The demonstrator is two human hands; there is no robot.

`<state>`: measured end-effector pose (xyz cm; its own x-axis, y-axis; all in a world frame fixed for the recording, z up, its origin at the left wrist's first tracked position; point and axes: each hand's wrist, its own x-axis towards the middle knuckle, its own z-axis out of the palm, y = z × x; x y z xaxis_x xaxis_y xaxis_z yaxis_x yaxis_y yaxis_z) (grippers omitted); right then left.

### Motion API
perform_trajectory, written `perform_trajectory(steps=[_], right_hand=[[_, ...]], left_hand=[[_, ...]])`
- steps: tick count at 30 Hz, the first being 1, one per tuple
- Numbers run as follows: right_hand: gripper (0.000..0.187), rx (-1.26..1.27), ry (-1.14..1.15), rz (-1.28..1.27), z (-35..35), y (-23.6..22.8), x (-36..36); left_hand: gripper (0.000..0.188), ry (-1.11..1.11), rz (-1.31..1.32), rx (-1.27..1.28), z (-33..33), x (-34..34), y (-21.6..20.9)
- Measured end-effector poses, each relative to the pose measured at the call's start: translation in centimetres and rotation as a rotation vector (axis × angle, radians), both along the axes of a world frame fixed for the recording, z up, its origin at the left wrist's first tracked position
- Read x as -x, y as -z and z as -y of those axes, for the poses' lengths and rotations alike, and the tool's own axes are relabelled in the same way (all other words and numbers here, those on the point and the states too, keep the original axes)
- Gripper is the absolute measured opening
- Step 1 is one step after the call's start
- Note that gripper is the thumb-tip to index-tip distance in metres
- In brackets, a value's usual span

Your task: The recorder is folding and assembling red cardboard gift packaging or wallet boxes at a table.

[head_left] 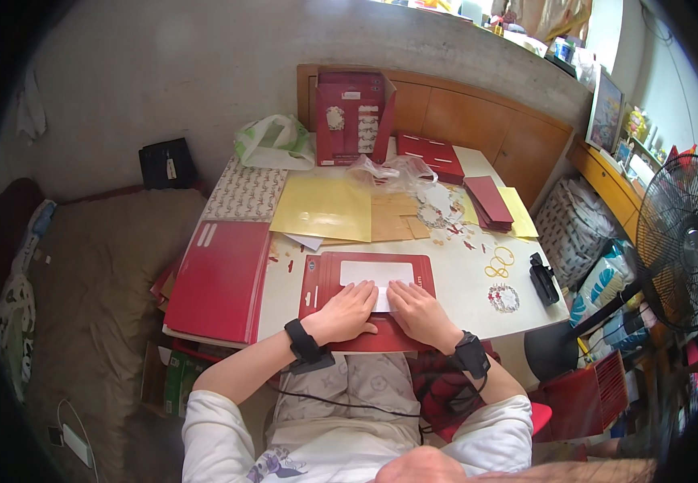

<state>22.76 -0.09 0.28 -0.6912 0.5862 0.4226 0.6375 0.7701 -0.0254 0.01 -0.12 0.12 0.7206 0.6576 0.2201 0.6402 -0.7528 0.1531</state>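
Observation:
A red printed card [314, 279] with a small hanging slot lies in front of me at the table's near edge. Over its middle is a white rectangular piece [365, 272], paper or a sticker. My left hand [344, 311] rests flat on the white piece and card, fingers stretched out. From the other side my right hand [419, 311] presses down flat, its fingertips close to the left ones. Both hands cover part of the white piece, and neither grips anything visible. Each wrist wears a black strap with a small device.
Left stands a stack of red card sheets [216, 278]; yellow sheets [323, 211] lie behind. A red display box [351, 121] is at the back. Rightward are red card strips [487, 204], yellow rubber bands [499, 262], a patterned ring-shaped cutout [504, 298], a black stapler-like tool [543, 279] and a fan [683, 233].

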Motion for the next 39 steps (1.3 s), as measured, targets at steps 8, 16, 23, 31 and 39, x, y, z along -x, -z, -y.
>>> perform_trajectory(steps=[8,16,23,31,39], right_hand=[[0.053,0.138,-0.098,0.016,0.3,-0.9,-0.2],[0.058,0.213,-0.108,0.003,0.5,-0.5,-0.6],[0.061,0.266,-0.116,0.004,0.4,-0.2,-0.9],[0.064,0.202,0.008,0.006,1.3,0.8,-1.7],[0.033,0.289,0.082,-0.308,-0.9,-0.4,-1.8]], left_hand=[[0.08,0.017,-0.025,0.068,0.1,0.5,0.5],[0.072,0.015,-0.058,0.066,0.2,0.7,0.5],[0.069,0.033,-0.031,0.055,0.3,0.8,1.0],[0.073,-0.065,-0.021,0.003,0.9,0.6,1.5],[0.069,-0.155,0.088,-0.1,0.4,1.8,-1.2]])
